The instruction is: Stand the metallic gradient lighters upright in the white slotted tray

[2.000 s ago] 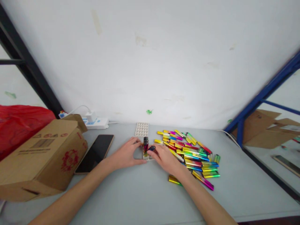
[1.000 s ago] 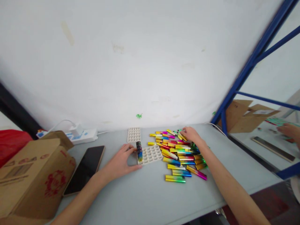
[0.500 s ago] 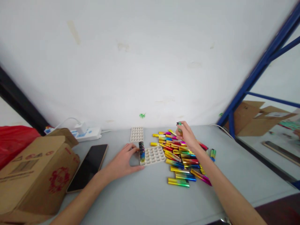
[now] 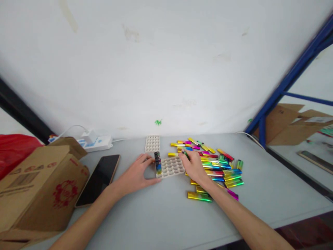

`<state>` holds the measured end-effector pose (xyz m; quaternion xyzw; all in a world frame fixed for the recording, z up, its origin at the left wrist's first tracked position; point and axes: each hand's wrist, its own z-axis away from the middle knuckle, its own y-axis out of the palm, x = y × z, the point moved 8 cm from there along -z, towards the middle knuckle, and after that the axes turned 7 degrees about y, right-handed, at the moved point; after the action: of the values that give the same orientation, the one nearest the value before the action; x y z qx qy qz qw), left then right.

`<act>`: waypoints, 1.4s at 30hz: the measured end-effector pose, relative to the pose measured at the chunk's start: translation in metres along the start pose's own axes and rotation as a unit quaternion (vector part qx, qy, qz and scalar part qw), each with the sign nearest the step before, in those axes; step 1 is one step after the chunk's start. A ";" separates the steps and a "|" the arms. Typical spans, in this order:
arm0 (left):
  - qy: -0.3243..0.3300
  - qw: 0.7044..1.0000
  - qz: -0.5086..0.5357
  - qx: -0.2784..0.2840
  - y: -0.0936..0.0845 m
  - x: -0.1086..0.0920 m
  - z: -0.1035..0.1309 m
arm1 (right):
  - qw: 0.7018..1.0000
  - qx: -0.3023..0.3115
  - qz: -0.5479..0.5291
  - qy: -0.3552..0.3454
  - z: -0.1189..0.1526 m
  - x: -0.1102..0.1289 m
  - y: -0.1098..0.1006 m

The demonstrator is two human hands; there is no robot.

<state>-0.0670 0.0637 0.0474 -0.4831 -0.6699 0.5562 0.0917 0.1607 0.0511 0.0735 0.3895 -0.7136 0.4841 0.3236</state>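
A pale tray with round holes (image 4: 171, 167) lies on the grey table, and several dark-topped lighters (image 4: 158, 162) stand upright in its left column. My left hand (image 4: 139, 173) rests at the tray's left end, thumb and fingers spread round that corner. At the tray's right end, my right hand (image 4: 193, 165) is closed on a lighter (image 4: 185, 154) with a green and dark top; the rest of it is hidden by the fingers. Shiny multicoloured lighters (image 4: 215, 172) lie in a loose pile under and right of my right hand.
A second holed tray (image 4: 152, 143) lies near the wall. On the left are a phone (image 4: 100, 180), a cardboard box (image 4: 44, 184), a power strip (image 4: 100, 143) and a red bag (image 4: 15, 151). A blue metal frame (image 4: 288, 80) stands on the right.
My right hand has moved left and nearer, from above the pile to the tray's right end, with the lighter still in it. My left hand has stayed by the tray.
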 end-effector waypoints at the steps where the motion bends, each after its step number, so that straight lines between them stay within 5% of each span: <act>1: 0.000 1.000 -0.001 0.000 0.000 0.000 0.000 | 1.000 -0.001 0.002 -0.007 0.000 0.001 0.000; 8: -0.002 1.000 0.002 0.007 0.001 -0.001 0.000 | 0.998 0.058 0.032 -0.012 0.007 0.008 0.010; 15: 0.002 1.000 0.012 0.001 0.000 -0.002 0.000 | 0.967 0.105 0.157 -0.170 0.025 0.032 0.026; 22: -0.012 1.000 0.020 0.009 0.002 -0.002 -0.001 | 0.974 0.154 0.090 -0.141 0.029 0.028 0.032; 27: -0.008 1.000 0.023 0.001 0.000 -0.003 -0.002 | 0.947 0.213 0.150 -0.186 0.036 0.029 0.052; 32: 0.004 1.000 0.017 0.001 0.000 -0.003 -0.001 | 0.916 0.164 0.275 -0.243 0.036 0.039 0.060; 37: 0.011 1.000 0.005 -0.001 0.001 -0.001 -0.001 | 0.891 0.200 0.300 -0.277 0.038 0.047 0.068; 42: 0.014 1.000 0.003 0.000 0.000 0.000 -0.002 | 0.882 0.173 0.351 -0.262 0.033 0.042 0.074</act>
<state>-0.0662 0.0650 0.0477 -0.4930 -0.6669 0.5497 0.1000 0.0728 0.0268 0.0660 0.2754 -0.7674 0.5621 -0.1388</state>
